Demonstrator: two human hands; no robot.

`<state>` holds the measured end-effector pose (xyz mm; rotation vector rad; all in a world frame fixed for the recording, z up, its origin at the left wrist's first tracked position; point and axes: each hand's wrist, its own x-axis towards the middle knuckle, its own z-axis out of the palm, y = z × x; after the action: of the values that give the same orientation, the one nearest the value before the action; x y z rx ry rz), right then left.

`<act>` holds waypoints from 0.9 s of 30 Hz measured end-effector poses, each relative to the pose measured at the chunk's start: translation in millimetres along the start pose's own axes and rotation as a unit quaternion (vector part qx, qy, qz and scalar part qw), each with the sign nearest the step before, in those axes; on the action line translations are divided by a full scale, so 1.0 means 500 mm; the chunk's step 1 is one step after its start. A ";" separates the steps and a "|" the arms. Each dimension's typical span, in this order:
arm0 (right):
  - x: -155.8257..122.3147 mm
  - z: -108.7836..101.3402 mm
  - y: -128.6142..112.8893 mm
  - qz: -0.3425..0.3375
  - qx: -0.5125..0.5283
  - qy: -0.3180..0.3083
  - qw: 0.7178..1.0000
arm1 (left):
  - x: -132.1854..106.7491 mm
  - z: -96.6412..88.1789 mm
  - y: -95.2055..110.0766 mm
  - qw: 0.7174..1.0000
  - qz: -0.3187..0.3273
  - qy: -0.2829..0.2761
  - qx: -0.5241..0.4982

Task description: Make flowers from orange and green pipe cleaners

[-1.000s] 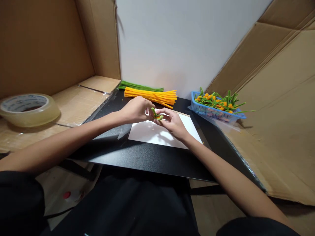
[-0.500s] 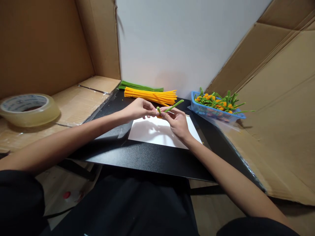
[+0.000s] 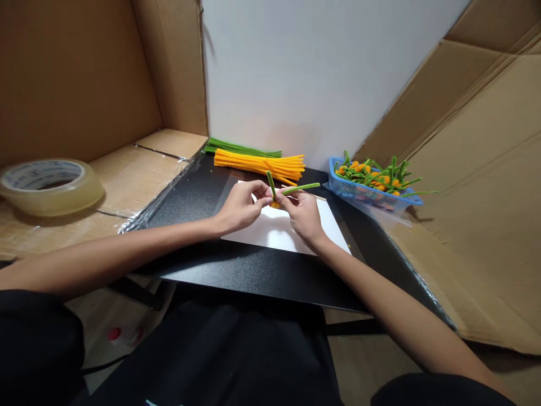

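Note:
Between my hands, above a white sheet [image 3: 270, 234], is a small pipe cleaner piece [image 3: 275, 204] with an orange body and two green ends. One green end stands up; the other slants out to the right. My left hand [image 3: 245, 207] pinches it from the left with thumb and forefinger. From the right, my right hand [image 3: 302, 213] grips it at the base of the green ends. Fingertips hide part of the orange body. Behind the hands lie a bundle of orange pipe cleaners [image 3: 257, 163] and a bundle of green pipe cleaners [image 3: 240, 148].
A blue basket [image 3: 367, 193] holding several orange-and-green pipe cleaner pieces stands at the right of the black table [image 3: 249, 270]. On cardboard at the left lies a roll of clear tape [image 3: 84, 192]. Cardboard walls flank both sides. A bottle with a red cap [image 3: 120, 335] is on the floor.
My left hand has come lower and turned, its fingers now curled at the piece. The short green end stands more upright and the other has dropped closer to level.

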<state>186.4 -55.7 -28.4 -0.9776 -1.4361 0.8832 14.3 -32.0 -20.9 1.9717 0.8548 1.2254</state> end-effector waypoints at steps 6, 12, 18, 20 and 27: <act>0.022 -0.031 -0.014 0.041 0.000 -0.091 0.995 | 0.030 -0.024 -0.003 0.982 -0.053 -0.151 -0.102; 0.031 -0.040 -0.028 0.030 0.000 -0.106 0.994 | 0.043 -0.026 -0.006 0.985 0.005 -0.160 -0.058; 0.019 -0.032 -0.054 0.090 0.094 -0.134 0.982 | 0.016 -0.027 -0.003 0.901 0.339 0.034 0.267; 0.014 -0.026 -0.059 0.129 0.138 -0.157 0.969 | 0.012 -0.034 -0.010 0.851 0.419 0.042 0.315; 0.007 -0.016 -0.048 0.190 0.169 -0.151 0.955 | 0.012 -0.036 -0.023 0.788 0.480 0.044 0.383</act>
<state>192.4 -61.7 -4.1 -0.8947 -1.3007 1.5637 -2.2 -17.1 -21.0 3.2744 0.3411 1.6615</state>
